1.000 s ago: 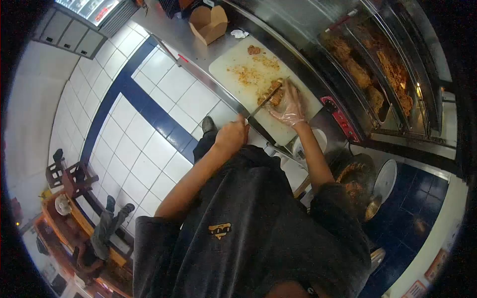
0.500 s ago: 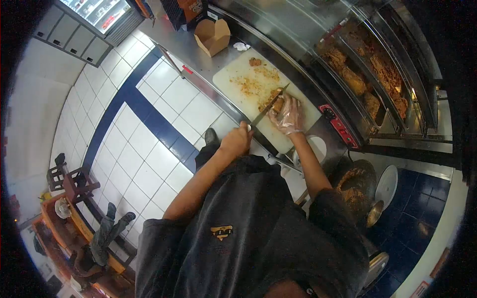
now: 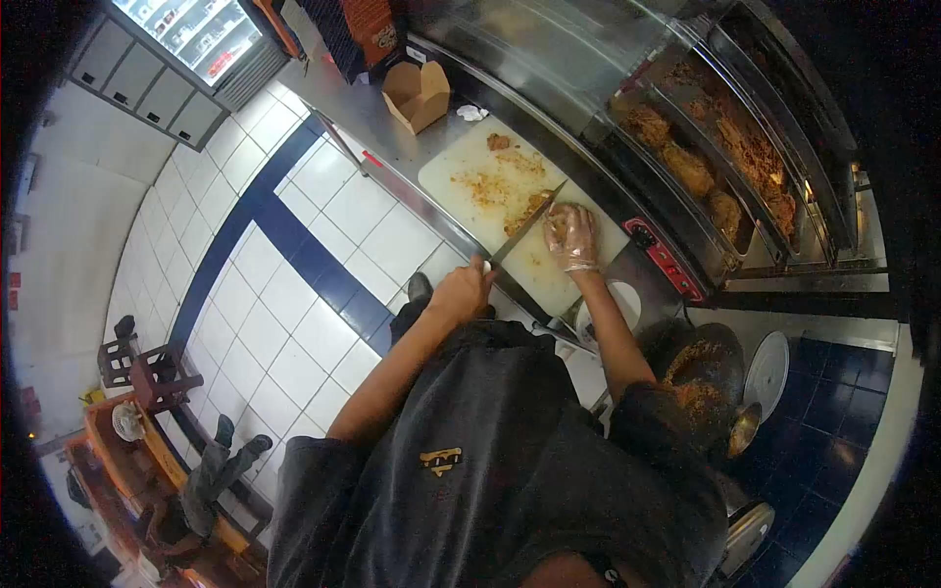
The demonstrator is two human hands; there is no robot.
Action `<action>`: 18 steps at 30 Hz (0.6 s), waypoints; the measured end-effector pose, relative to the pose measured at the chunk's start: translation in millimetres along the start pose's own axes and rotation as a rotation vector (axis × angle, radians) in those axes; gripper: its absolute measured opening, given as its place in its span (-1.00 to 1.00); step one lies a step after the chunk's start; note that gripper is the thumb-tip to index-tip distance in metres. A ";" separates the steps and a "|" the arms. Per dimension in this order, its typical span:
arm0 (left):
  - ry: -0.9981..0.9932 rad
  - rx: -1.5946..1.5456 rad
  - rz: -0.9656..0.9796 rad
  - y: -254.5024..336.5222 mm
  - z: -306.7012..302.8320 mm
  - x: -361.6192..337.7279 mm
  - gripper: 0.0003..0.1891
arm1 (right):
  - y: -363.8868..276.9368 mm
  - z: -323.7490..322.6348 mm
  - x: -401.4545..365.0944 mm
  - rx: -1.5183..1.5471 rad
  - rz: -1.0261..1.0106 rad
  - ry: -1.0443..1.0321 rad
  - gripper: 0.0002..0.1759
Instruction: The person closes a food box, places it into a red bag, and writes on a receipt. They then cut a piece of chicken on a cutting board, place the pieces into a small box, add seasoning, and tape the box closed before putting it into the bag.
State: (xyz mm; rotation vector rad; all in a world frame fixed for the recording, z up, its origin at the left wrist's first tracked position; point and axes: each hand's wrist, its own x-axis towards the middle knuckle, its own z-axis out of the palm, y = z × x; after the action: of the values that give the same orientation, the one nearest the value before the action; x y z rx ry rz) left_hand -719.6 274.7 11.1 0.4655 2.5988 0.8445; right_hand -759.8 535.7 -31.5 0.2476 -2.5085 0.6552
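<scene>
My left hand (image 3: 465, 292), bare, is closed around the handle of a long kitchen knife (image 3: 527, 225). The blade points away from me across a white cutting board (image 3: 451, 176). On my right hand (image 3: 573, 240) is a clear plastic glove; its fingers curl over a piece of fried chicken, mostly hidden, just right of the blade. Cut fried chicken (image 3: 524, 214) lies against the blade's left side. Farther up the board sit a small brown piece (image 3: 499, 142) and scattered crumbs (image 3: 490, 184).
An open cardboard box (image 3: 417, 98) and a crumpled white paper (image 3: 472, 113) are beyond the board. A heated display case (image 3: 676, 127) with fried chicken stands to the right, above a red control panel (image 3: 664, 260). Someone's legs (image 3: 221, 470) show at lower left.
My gloved hand has drawn slightly toward me and right, off the chicken beside the blade. The blade lies lower, with cut chicken on its left. The view has shifted slightly.
</scene>
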 end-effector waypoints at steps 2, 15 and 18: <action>-0.002 -0.013 0.041 -6.6 -0.3 -2.2 -0.61 | -8.9 -5.7 3.6 -0.005 0.058 -0.006 -0.53; 0.059 -0.188 -0.129 -39.8 -31.3 -39.1 -0.63 | 19.8 11.0 21.4 0.035 0.207 -0.003 -0.63; 0.058 -0.233 -0.143 -40.5 -26.7 -40.3 -0.63 | 1.2 5.2 31.0 0.060 0.359 -0.027 -0.69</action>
State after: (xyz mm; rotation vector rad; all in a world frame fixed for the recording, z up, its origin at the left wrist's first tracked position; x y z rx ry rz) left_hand -703.7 213.9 16.0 0.1896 2.5074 1.1068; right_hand -788.6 532.9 -19.1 -0.1798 -2.5851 0.8713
